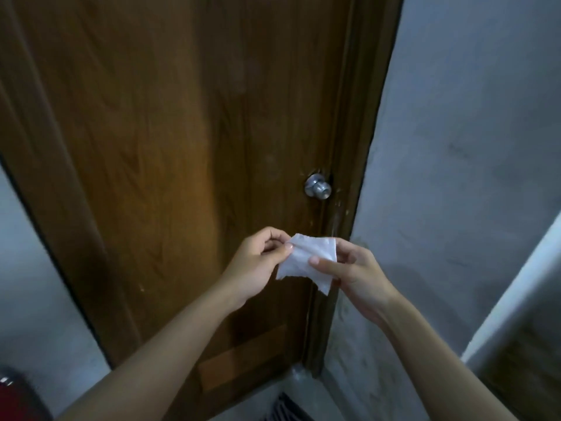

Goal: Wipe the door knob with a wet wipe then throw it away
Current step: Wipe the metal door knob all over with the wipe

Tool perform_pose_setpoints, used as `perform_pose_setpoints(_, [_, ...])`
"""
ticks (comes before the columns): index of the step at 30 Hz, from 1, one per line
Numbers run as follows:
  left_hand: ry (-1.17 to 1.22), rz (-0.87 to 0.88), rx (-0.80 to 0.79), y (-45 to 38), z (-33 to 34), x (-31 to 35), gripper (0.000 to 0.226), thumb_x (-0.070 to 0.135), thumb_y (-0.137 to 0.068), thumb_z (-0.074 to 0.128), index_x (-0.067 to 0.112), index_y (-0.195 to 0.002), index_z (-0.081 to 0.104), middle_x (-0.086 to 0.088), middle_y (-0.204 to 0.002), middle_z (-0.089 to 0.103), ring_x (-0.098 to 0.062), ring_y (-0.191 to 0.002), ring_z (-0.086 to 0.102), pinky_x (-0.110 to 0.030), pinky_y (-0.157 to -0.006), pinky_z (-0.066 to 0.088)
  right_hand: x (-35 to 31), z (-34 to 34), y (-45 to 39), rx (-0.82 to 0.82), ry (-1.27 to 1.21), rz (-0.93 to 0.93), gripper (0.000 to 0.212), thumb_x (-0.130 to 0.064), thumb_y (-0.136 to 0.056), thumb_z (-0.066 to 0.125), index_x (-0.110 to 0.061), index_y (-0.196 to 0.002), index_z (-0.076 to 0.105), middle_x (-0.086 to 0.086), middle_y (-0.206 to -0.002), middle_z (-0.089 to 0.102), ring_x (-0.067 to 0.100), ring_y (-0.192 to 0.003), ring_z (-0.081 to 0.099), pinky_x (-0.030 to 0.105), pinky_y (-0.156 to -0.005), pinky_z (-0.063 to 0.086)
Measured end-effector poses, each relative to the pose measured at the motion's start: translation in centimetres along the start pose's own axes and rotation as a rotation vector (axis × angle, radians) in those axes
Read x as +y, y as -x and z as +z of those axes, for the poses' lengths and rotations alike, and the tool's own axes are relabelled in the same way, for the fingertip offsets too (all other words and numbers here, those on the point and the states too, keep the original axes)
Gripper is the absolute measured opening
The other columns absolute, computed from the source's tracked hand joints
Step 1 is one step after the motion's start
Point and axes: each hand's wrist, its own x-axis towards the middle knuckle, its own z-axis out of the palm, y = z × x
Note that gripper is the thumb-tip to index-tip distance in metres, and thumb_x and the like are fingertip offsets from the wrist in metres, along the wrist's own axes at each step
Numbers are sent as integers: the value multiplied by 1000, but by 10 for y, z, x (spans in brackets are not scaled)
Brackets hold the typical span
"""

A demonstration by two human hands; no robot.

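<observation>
A round silver door knob (317, 188) sits on the right side of a closed brown wooden door (170, 153). Below the knob, both hands hold a white wet wipe (303, 262) between them, partly unfolded and hanging down. My left hand (258, 262) pinches its upper left corner with thumb and fingers. My right hand (352, 268) grips its right edge, thumb lying across the front. The wipe is a hand's length short of the knob and does not touch it.
A grey wall (455, 147) stands right of the door frame, and another grey wall (27, 268) lies to the left. A white-edged object (516, 293) juts in at the right. A dark red item (15, 396) shows at the bottom left corner.
</observation>
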Motion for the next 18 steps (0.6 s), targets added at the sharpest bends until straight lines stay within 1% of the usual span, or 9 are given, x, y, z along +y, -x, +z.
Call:
perform_pose_setpoints(2, [69,-26,-24,-17,12,-2,19,16,-91,49,32,-92,60,9,-94,64,-3,-90,59,-9,-72,48,1,-17,-13,30,28,-15,38,-17,-66,74,2,-97,65,16,-95,69,20,-80,69,22,-66,54])
perform_pose_setpoints(3, [92,-39,-38,-22,16,-3,20,18,-92,48,33,-95,60,9,-98,64,-4,-95,59,-11,-75,48,2,-23,-19,51,32,-24,37,-18,-65,74,5,-92,64,16,-91,69,20,-78,68,22,-66,55])
perform_pose_setpoints(6, [91,-57,-50,-51,22,-8,18,25,-92,48,26,-93,66,3,-97,68,-11,-97,62,-24,-84,47,7,-44,-43,98,10,-49,27,-23,-64,74,-4,-79,63,13,-86,68,24,-82,68,27,-70,54])
perform_pose_setpoints(9, [100,-58,-29,-85,26,-16,16,28,-90,50,22,-89,65,-3,-95,67,-18,-99,61,-33,-88,45,7,-61,-68,99,10,-51,24,-27,-68,71,-7,-78,62,11,-86,68,22,-82,68,25,-68,52])
perform_pose_setpoints(11, [76,-25,-36,-110,29,-20,15,29,-90,50,22,-90,63,-3,-95,64,-17,-97,60,-30,-81,48,7,-71,-87,60,-37,-42,21,-24,-74,67,-6,-80,59,11,-85,67,21,-81,67,24,-67,52])
perform_pose_setpoints(13, [69,8,-36,-140,34,-24,11,27,-90,51,21,-90,61,1,-88,61,-10,-85,60,-20,-64,48,6,-81,-111,38,-111,-27,17,-22,-81,65,-8,-80,56,12,-86,65,23,-82,67,29,-68,53])
perform_pose_setpoints(15, [92,8,-14,-167,40,-27,6,24,-88,55,22,-91,59,5,-84,61,-4,-73,61,-13,-53,45,4,-89,-135,62,-146,-30,18,-24,-81,65,-10,-82,55,13,-92,64,25,-86,67,34,-69,54])
perform_pose_setpoints(16, [120,4,5,-180,43,-30,6,22,-86,58,20,-92,60,4,-83,61,-3,-72,61,-12,-52,45,2,-93,-148,80,-149,-38,19,-25,-80,67,-10,-83,55,13,-95,63,26,-86,66,35,-67,55])
perform_pose_setpoints(18, [151,9,58,-206,50,-38,14,16,-81,65,15,-94,60,1,-84,62,-10,-76,62,-16,-59,51,2,-102,-173,123,-121,-44,22,-25,-75,68,-11,-88,57,12,-97,63,25,-87,67,35,-67,56])
